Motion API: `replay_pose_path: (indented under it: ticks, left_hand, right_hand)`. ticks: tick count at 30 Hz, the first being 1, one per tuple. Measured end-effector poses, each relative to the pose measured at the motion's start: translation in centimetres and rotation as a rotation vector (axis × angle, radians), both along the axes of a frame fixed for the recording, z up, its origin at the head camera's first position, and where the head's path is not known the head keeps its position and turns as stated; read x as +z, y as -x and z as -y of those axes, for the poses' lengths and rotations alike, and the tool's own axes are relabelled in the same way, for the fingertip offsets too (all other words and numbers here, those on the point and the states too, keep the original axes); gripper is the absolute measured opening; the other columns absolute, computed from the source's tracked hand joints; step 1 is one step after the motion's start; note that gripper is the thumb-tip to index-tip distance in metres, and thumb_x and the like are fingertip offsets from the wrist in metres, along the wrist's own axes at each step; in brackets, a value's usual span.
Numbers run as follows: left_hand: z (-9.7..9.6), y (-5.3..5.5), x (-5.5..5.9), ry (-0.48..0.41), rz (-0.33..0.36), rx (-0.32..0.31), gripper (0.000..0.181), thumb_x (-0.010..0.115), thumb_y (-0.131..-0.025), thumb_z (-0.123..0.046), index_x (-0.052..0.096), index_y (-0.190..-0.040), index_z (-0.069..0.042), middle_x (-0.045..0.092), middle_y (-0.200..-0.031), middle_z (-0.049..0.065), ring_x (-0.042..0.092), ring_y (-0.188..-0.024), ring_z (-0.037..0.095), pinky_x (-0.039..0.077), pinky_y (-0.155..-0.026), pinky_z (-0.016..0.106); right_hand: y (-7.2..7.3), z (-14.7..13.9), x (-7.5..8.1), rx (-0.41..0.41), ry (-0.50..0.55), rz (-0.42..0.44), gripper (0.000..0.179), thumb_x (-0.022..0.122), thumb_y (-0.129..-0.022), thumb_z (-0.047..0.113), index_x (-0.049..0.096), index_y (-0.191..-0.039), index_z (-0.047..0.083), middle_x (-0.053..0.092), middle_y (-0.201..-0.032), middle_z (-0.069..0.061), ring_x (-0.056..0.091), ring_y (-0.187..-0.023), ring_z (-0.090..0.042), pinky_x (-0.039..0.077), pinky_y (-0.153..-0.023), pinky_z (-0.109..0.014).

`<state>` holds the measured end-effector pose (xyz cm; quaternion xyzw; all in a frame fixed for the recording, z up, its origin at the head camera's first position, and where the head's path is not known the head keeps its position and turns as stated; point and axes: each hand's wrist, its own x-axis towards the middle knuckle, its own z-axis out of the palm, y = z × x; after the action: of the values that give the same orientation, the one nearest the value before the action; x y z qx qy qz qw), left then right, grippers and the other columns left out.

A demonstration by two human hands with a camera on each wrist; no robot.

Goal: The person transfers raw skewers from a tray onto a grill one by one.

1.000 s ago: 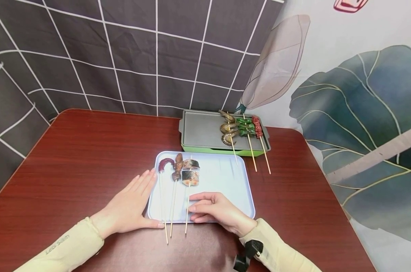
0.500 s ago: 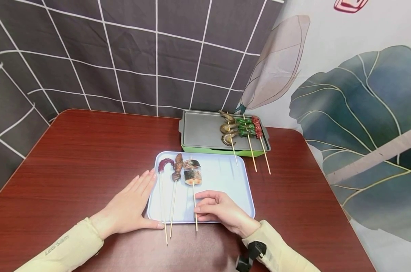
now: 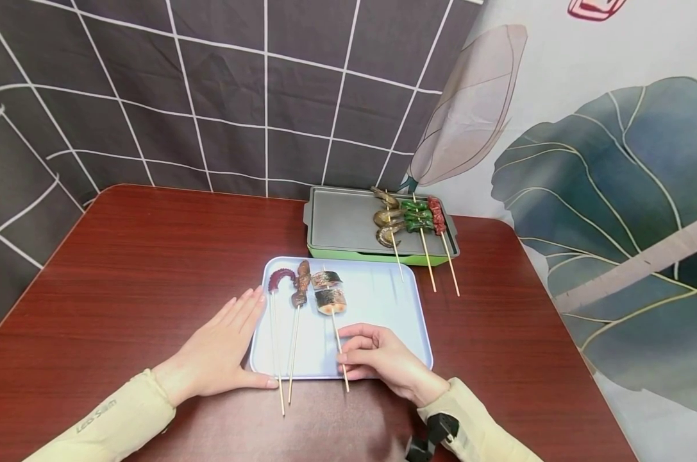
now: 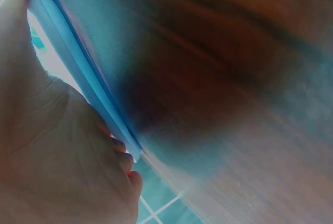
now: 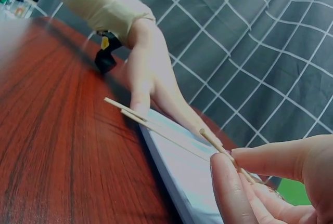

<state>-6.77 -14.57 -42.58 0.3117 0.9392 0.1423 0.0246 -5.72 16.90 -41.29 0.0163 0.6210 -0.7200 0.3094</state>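
Over the tray (image 3: 383,292), I'm seeing the right hand (image 3: 391,364) pinching the fish skewer (image 3: 331,299) by its stick (image 3: 335,325) — while the left hand (image 3: 221,350) is resting, straight-fingered, along the tray's left rim (image 3: 254,343).

The held skewer (image 3: 330,299) carried two dark-topped pieces, and the right hand (image 3: 383,362) pinched its stick (image 3: 335,328). It slanted over the tray (image 3: 377,298), its lower end beyond the near rim. This tray was pale blue, rectangular; the left hand (image 3: 218,353) touched its left edge.
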Motion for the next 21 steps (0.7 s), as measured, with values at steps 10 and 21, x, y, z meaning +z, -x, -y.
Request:
replay_pose_path:
  ticks: [10,21]
  left_hand:
    - [0.04,-0.09,-0.04,-0.007,-0.004,-0.003,0.131,0.055,-0.076,-0.089,0.028,-0.154,0.013,0.023,-0.161,0.029,0.024,-0.149,0.040,0.020,-0.121,0.051]
    - [0.03,-0.04,0.19,-0.006,-0.005,-0.008,0.130,0.056,-0.076,-0.088,0.029,-0.153,0.014,0.024,-0.161,0.029,0.024,-0.149,0.040,0.021,-0.121,0.051]
  right_hand:
    - [-0.07,-0.48,0.09,0.010,-0.011,-0.014,0.045,0.066,-0.091,-0.009,0.050,-0.133,-0.014,0.068,-0.092,-0.006,0.069,-0.082,-0.017,0.062,-0.072,-0.032]
    - [-0.08,-0.71,0.34,0.019,-0.022,-0.037,0.045,0.068,-0.089,-0.008,0.053,-0.131,-0.012,0.067,-0.093,-0.007,0.068,-0.080,-0.017,0.062,-0.070,-0.033]
